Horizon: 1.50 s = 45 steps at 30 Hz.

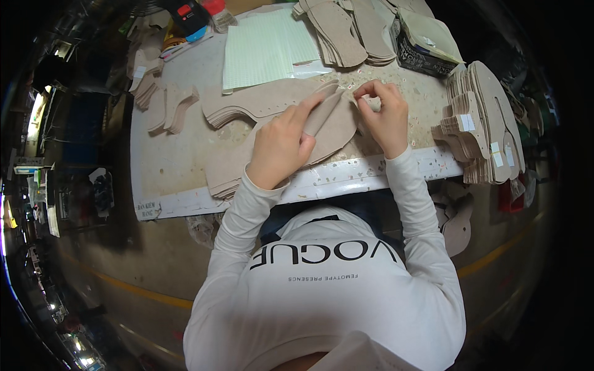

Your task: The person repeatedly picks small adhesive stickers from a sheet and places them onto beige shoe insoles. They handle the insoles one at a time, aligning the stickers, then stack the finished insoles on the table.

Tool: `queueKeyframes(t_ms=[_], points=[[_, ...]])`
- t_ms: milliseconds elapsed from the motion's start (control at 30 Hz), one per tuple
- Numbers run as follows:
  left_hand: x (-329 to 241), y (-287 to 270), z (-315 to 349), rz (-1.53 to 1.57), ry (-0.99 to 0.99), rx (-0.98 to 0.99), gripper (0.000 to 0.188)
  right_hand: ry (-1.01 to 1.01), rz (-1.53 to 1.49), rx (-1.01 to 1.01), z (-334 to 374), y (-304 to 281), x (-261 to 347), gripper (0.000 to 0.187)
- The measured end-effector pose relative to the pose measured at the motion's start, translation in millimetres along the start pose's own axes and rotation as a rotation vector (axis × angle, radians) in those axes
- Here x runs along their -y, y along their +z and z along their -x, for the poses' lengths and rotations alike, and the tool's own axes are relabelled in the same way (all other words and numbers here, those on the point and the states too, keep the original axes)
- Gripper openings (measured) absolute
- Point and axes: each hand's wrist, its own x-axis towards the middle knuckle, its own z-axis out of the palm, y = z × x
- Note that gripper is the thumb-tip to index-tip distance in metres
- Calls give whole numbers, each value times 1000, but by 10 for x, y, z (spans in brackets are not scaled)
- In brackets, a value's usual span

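My left hand (281, 145) grips a beige cut piece (326, 114), apparently fabric or leather, with its upper part folded up between thumb and fingers. Under it lies a stack of curved beige pieces (224, 176), partly covered by that hand. My right hand (387, 117) is at the far right edge of the held piece, thumb and forefinger pinched together. What sits in this pinch is too small to make out. Just beyond my left hand rests another stack of beige pieces (238, 102) with small holes along one edge.
Pale green sheets (263, 46) lie at the back, beside more beige stacks (337, 37). A dark open box (427, 46) stands back right. Tall stacks of pieces (489, 123) with white labels line the right edge. Small pieces (170, 108) and a black-and-red tool (187, 15) are at left.
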Motion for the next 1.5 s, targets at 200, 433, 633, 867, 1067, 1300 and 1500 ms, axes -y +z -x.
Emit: queueKeyframes(t_ms=[200,433,633,867,1067,1300,1500], points=[[-109,65,31,-239,81,61,43,-131,-77,223,221,125,116,17],[-122,50,44,-210,70,92,56,-72,-70,68,133,106,-19,19],[-1,-41,26,15,21,109,32,165,-267,37,37,-58,-64,27],[87,-20,-8,170,-8,-45,34,41,-379,296,195,100,184,46],[-80,72,95,-195,54,5,36,-53,-188,184,114,177,135,48],[-33,101,104,-93,107,-10,32,98,-240,18,42,-18,5,40],[3,103,6,185,10,-206,34,145,-538,218,227,126,121,38]])
